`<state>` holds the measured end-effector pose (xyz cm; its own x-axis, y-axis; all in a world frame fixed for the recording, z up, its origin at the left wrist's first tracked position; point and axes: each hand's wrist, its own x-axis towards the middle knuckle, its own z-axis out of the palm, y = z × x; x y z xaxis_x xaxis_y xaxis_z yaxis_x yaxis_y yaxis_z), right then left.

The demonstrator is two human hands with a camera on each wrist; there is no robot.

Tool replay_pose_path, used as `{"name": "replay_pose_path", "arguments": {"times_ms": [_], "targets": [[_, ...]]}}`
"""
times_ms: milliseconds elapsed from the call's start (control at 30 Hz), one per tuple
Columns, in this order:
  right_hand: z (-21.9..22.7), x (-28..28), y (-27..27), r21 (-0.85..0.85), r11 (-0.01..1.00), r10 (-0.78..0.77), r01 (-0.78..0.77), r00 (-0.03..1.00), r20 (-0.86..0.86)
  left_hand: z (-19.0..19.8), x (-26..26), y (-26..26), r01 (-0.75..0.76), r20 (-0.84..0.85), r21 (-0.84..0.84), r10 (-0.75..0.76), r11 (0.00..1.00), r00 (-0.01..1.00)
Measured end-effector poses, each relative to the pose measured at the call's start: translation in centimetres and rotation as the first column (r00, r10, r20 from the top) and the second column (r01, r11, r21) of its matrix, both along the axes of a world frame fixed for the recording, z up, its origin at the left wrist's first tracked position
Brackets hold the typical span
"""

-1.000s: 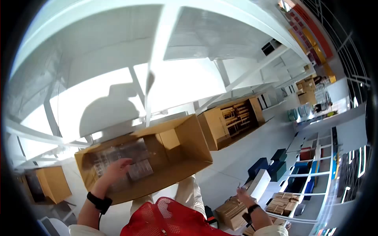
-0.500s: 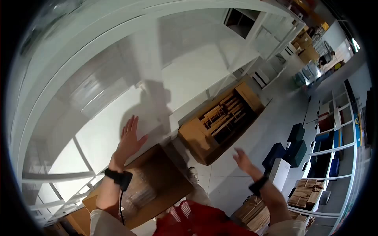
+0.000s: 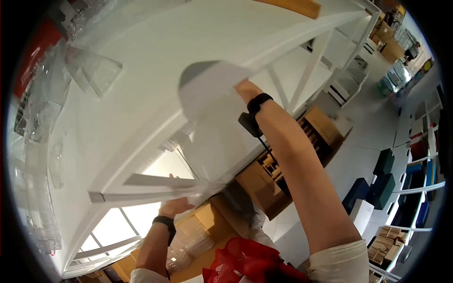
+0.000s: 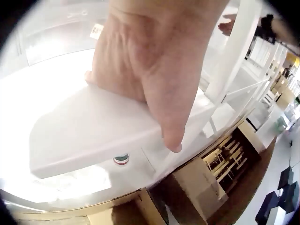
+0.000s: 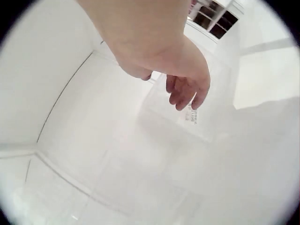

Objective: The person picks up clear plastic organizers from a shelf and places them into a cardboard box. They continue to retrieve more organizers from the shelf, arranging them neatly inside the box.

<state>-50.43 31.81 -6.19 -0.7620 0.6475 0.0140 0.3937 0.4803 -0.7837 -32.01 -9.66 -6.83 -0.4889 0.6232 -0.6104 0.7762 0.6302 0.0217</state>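
Right hand [image 5: 173, 68]: Fingers loosely bent, thumb standing apart, over a white surface [image 5: 112, 126]; nothing shows pinched between them.
Clear plastic piece [image 5: 211, 105]: On the white surface, just below the right fingertips, its printed label [image 5: 190, 116] partly in sight; whether skin meets plastic cannot be told.
Left hand [image 4: 140, 70]: Laid across a white beam [image 4: 93, 126], thumb hanging over the front edge; most fingers are hidden, so gripping or merely resting cannot be told.
Fingertip work: If the piece is to be lifted, sliding the fingers under one edge and pinching lightly would likely serve best, as thin clear plastic may flex or slip.
Bracing: Keeping weight on the left palm should steady the long right-arm stretch.
Line of sight: Clear on white is easily misjudged; feeling for the rim seems wiser than trusting the eye.
Carton [image 3: 214, 214]: Sits below the left hand, clear packs [image 3: 191, 236] inside; an elbow could catch its flap.
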Motion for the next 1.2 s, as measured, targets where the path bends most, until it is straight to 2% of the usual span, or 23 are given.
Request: {"name": "replay_pose_path", "arguments": {"times_ms": [100,167,233,300,333,400,467,533,567,600,633,667,700,733,767,833,867,900,933,1000,1100,1167,1200], "targets": [[0.5,-1.7,-0.5,-0.024,1.0,-0.006,0.009,0.994,0.11,-1.1,-0.1,-0.6,-0.038,-0.094,0.011,0.039,0.999,0.995],[1.4,-2.0,-0.9,-0.134,0.991,-0.012,0.025,0.995,0.096,-1.5,-0.1,-1.1,-0.072,-0.151,0.04,0.077,0.997,0.986],[2.0,-1.8,-1.2,-0.288,0.957,-0.018,0.026,0.999,0.032,-1.1,-0.3,-0.9,-0.057,-0.128,-0.048,0.051,0.997,0.99],[3.4,-1.2,-1.7,-0.489,0.872,-0.031,0.002,0.998,-0.05,0.0,-0.6,0.4,-0.014,-0.078,-0.149,0.002,0.989,0.997],[4.0,-0.8,-2.0,-0.586,0.81,-0.045,-0.012,0.996,-0.082,0.7,-0.3,0.7,-0.068,-0.107,-0.142,0.053,0.987,0.993],[5.4,-0.2,-2.4,-0.719,0.693,-0.066,-0.044,0.99,-0.124,0.0,-0.6,0.3,-0.025,-0.073,-0.136,0.015,0.99,0.997],[6.7,0.0,-2.6,-0.783,0.619,-0.068,-0.062,0.989,-0.133,0.0,-0.4,0.3,-0.063,-0.103,-0.113,0.052,0.992,0.993],[7.6,0.1,-2.8,-0.769,0.636,-0.036,-0.065,0.993,-0.114,-0.2,-0.2,0.2,-0.062,-0.111,-0.107,0.05,0.992,0.992],[7.8,0.4,-3.1,-0.733,0.676,-0.002,-0.075,0.995,-0.104,-0.3,-0.3,0.1,-0.042,-0.105,-0.112,0.03,0.993,0.994],[7.6,-0.1,-2.6,-0.643,0.762,0.052,-0.077,0.997,-0.059,-0.6,-0.5,-0.1,-0.018,-0.1,-0.118,0.006,0.993,0.995],[7.4,-0.7,-2.2,-0.542,0.836,0.096,-0.083,0.995,-0.005,-2.2,-0.3,-1.4,-0.153,-0.145,0.027,0.155,0.988,0.977],[8.0,-0.6,-1.5,-0.314,0.935,0.198,-0.166,0.978,0.071,-2.2,-0.1,-1.4,-0.143,-0.144,0.02,0.145,0.989,0.979],[8.3,-0.5,-1.3,-0.057,0.963,0.268,-0.263,0.956,0.12,-2.1,-0.2,-1.4,-0.134,-0.145,0.014,0.135,0.991,0.98],[8.6,-0.3,-1.2,0.216,0.921,0.288,-0.323,0.941,0.178,-1.9,-0.3,-1.2,-0.129,-0.149,0.006,0.128,0.992,0.98],[8.6,0.9,-2.7,0.48,0.802,0.3,-0.355,0.935,0.191,-1.6,-0.4,-0.8,-0.12,-0.145,-0.085,0.107,0.989,0.984],[7.7,2.8,-4.3,0.712,0.636,0.282,-0.297,0.949,0.144,-1.4,-0.2,-0.6,-0.153,-0.138,-0.09,0.14,0.984,0.981],[6.8,3.4,-4.5,0.719,0.655,0.253,-0.231,0.964,0.079,-1.1,-0.3,-0.3,-0.168,-0.136,-0.092,0.154,0.982,0.979],[6.4,3.3,-4.5,0.729,0.652,0.234,-0.208,0.97,0.068,1.4,0.2,1.8,-0.314,-0.108,-0.155,0.3,0.937,0.948],[6.0,3.2,-4.5,0.739,0.648,0.214,-0.185,0.975,0.057,1.3,0.2,1.9,-0.313,-0.112,-0.16,0.298,0.936,0.948],[5.4,2.1,-4.0,0.762,0.605,0.184,-0.231,0.972,0.149,1.1,0.2,1.8,-0.312,-0.117,-0.173,0.295,0.934,0.948],[2.5,-0.2,-3.3,0.661,0.702,0.301,-0.265,0.952,0.061,1.1,0.3,1.7,-0.299,-0.123,-0.174,0.281,0.938,0.952],[4.3,2.8,-3.4,0.692,0.64,0.308,-0.334,0.937,0.167,1.1,0.2,1.9,-0.3,-0.116,-0.176,0.283,0.938,0.952],[4.2,3.8,-3.2,0.706,0.632,0.336,-0.321,0.934,0.124,1.2,0.2,1.9,-0.303,-0.113,-0.177,0.286,0.936,0.951]]}}
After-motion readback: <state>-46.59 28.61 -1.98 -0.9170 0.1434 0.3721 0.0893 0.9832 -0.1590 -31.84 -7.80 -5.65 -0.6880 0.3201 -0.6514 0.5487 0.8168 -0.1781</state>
